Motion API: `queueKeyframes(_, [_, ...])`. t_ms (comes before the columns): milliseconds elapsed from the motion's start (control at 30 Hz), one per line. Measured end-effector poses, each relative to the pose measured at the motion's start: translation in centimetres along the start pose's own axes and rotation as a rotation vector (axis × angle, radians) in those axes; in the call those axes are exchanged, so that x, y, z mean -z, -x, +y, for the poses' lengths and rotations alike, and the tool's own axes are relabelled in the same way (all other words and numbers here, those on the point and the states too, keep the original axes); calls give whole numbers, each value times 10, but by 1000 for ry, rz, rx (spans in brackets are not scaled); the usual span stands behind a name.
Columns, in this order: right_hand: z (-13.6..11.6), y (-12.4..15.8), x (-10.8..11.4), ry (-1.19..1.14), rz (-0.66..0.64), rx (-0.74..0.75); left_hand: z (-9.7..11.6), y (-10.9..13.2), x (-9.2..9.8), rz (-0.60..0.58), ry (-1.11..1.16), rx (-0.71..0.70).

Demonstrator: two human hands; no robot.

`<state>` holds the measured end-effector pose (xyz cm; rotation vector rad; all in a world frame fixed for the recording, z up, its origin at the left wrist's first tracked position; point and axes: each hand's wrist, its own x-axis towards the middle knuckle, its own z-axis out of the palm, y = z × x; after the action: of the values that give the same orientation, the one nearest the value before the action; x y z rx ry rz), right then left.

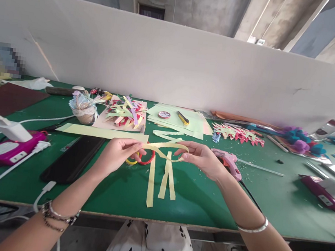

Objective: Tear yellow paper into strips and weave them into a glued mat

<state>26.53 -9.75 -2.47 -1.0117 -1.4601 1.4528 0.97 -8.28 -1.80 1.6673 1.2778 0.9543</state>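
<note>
A yellow paper strip (165, 145) is stretched between my two hands above the green table, curled into a loop at its right end. My left hand (122, 154) pinches its left end. On the right, my right hand (201, 159) pinches the looped end with thumb and fingers. Below lie loose yellow paper strips (151, 185), some side by side. Scissors (147, 158) with red and yellow handles rest partly hidden behind my left fingers. A longer, wider yellow strip (101, 132) lies just beyond my left hand.
A pink glue gun (229, 160) lies beside my right hand. Farther back are pale green sheets (171, 115) with a tape roll (164, 114) and box cutter (183, 118). A power bank (72, 160) and purple power strips (13, 148) with cables stand left and right.
</note>
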Motion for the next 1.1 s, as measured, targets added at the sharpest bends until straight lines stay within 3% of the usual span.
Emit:
queueKeyframes(333, [-3,1,-2,153,136,-11,-6,0,1,34,116,36])
queueKeyframes(867, [9,-6,-8,191,49,64,-9,2,-2,72,150,52])
queueKeyframes(1100, [10,-9,-15,138,123,50,-8,4,-4,70,184,71])
